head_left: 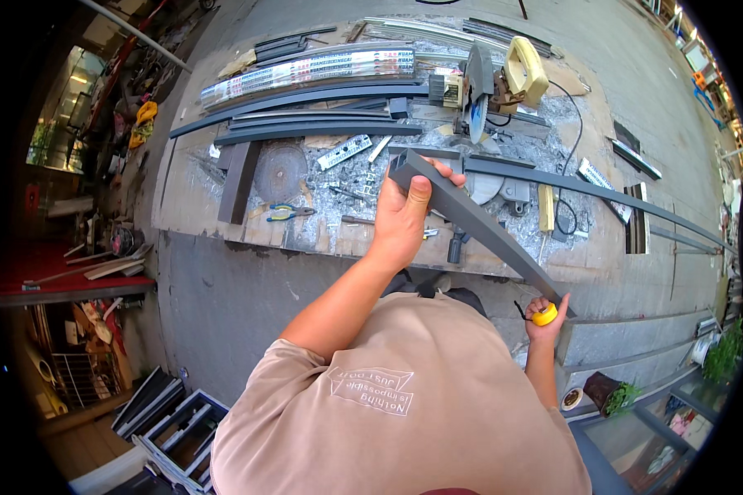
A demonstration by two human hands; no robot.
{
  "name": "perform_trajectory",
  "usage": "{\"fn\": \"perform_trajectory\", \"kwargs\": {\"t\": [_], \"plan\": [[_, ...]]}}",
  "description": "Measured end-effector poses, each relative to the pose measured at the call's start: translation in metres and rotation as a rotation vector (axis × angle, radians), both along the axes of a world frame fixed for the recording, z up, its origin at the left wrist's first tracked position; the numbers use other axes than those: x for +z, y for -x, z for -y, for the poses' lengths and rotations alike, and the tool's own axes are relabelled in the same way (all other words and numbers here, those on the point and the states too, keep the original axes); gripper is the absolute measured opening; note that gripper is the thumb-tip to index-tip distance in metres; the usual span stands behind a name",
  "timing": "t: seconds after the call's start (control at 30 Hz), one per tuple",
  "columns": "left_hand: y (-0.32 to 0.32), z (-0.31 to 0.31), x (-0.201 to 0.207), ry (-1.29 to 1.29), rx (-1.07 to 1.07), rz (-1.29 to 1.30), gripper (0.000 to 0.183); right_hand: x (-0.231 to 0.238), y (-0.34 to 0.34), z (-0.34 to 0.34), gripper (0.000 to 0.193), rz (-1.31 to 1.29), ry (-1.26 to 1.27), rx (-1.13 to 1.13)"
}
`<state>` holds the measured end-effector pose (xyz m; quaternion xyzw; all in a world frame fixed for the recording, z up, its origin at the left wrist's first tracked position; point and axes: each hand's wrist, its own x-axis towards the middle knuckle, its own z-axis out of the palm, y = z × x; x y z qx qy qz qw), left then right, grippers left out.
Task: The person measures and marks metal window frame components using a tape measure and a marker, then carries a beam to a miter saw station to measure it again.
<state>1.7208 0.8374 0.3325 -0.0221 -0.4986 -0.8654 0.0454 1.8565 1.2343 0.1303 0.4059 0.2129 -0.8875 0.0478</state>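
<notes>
My left hand (402,216) is closed round the upper end of a dark grey metal profile (495,231), its thumb lying along the top face. The profile slants down to the right, above the workbench's front edge. At its lower end, my right hand (543,332) holds a small yellow tape measure (545,315). One finger of that hand points up beside the profile; whether it presses on it I cannot tell. Beyond my left hand stands a cut-off saw (477,91) with a pale yellow handle. Another long grey profile (586,183) extends rightward from its base.
The workbench (297,238) is strewn with metal shavings. On it lie pliers (291,212), a stack of grey profiles (322,130), a film-wrapped bundle (314,73) and a yellow-handled tool (546,208). Potted plants (615,394) stand at lower right, and metal frames (186,437) at lower left.
</notes>
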Motion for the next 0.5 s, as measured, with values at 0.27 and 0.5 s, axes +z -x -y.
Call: {"fn": "perform_trajectory", "kwargs": {"t": [0.27,0.5], "plan": [[-0.001,-0.016,0.000,0.150,0.216,0.054,0.038,-0.022,0.015,-0.014,0.073,0.084,-0.053,0.082],[0.030,0.169,-0.103,-0.089,0.257,0.211,0.058,0.003,0.058,-0.001,0.059,-0.057,-0.128,-0.020]]}}
